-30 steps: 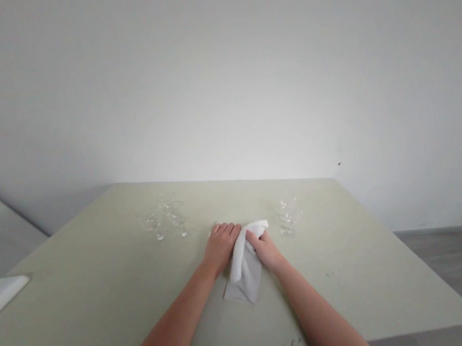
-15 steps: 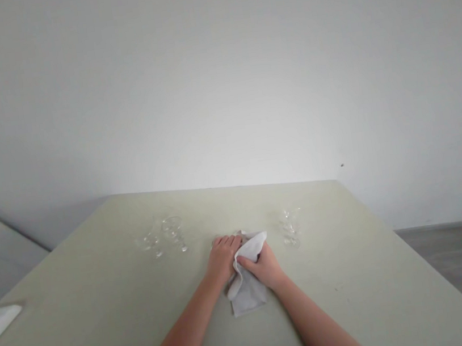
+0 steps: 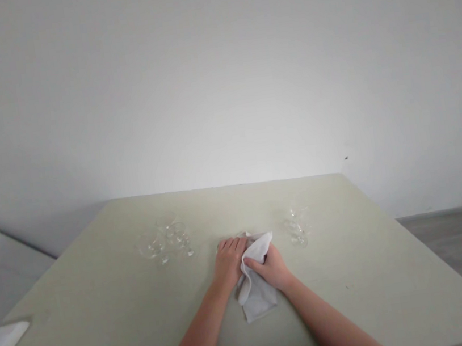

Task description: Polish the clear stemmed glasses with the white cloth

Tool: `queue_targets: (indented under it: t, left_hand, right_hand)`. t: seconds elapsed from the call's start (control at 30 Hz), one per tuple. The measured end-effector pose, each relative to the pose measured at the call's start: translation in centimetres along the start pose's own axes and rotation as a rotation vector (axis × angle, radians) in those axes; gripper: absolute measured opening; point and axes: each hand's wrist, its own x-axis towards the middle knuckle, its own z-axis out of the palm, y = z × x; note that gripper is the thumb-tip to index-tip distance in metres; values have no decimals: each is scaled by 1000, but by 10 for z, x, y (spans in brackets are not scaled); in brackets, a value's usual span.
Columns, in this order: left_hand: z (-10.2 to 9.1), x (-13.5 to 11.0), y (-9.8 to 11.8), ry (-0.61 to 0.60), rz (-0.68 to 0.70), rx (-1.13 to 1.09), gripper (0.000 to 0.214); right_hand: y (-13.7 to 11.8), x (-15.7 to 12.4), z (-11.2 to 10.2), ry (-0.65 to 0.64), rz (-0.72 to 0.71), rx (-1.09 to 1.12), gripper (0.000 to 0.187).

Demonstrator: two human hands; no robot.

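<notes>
A light grey-white cloth (image 3: 259,298) is bunched between my two hands above the middle of the table. My right hand (image 3: 273,267) is closed on it, thumb on top, and one corner sticks up while the lower part hangs towards me. My left hand (image 3: 228,262) lies against the cloth's left side, its fingers curled over what seems to be a clear glass; only a sliver of edge shows by the fingertips, and the rest is hidden. Several clear stemmed glasses (image 3: 175,235) stand to the left, and more clear glassware (image 3: 297,226) is to the right.
The pale green table (image 3: 106,322) reaches back to a white wall (image 3: 220,94). A folded white item (image 3: 3,345) lies at the left edge. Beyond the right edge is a grey floor (image 3: 451,239).
The view has shifted slightly, so hands, cloth and glasses appear a little further right and lower. Both hands keep the same hold.
</notes>
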Motion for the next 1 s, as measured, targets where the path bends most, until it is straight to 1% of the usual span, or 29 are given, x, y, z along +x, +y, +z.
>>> queue_targets:
  t: [0.1,0.13,0.27,0.43,0.53,0.6,0.7,0.77,0.83,0.93,1.0]
  left_hand:
    - [6,-1,3,85,27,14,32]
    - [7,0,5,108,45,16,31]
    - [9,2,10,173,68,2,31]
    - [7,5,11,203,62,-38,36]
    - [5,6,12,222,86,-28,40]
    - [4,6,14,227,112,-11,43]
    - [2,6,16,224,160,23,43]
    - [1,6,17,205,165,50,39]
    - [0,6,17,174,133,75,37]
    - [0,6,16,109,91,78,37]
    - [0,6,16,75,81,55,42]
  right_hand:
    - [2,3,-6,12,-6,100,31]
    - [3,4,-9,21,-7,127,29]
    - [8,5,-17,19,-7,168,30]
    - [10,3,-22,-18,-24,119,30]
    - [11,3,-23,-21,-31,139,33]
    - [12,4,-24,14,22,188,39]
    - [13,7,-26,87,202,304,50]
    - [12,8,-27,70,271,371,52]
    - [10,9,-29,2,222,376,48]
    - [4,7,-28,-91,58,235,45]
    - [1,5,-25,-71,-31,105,48]
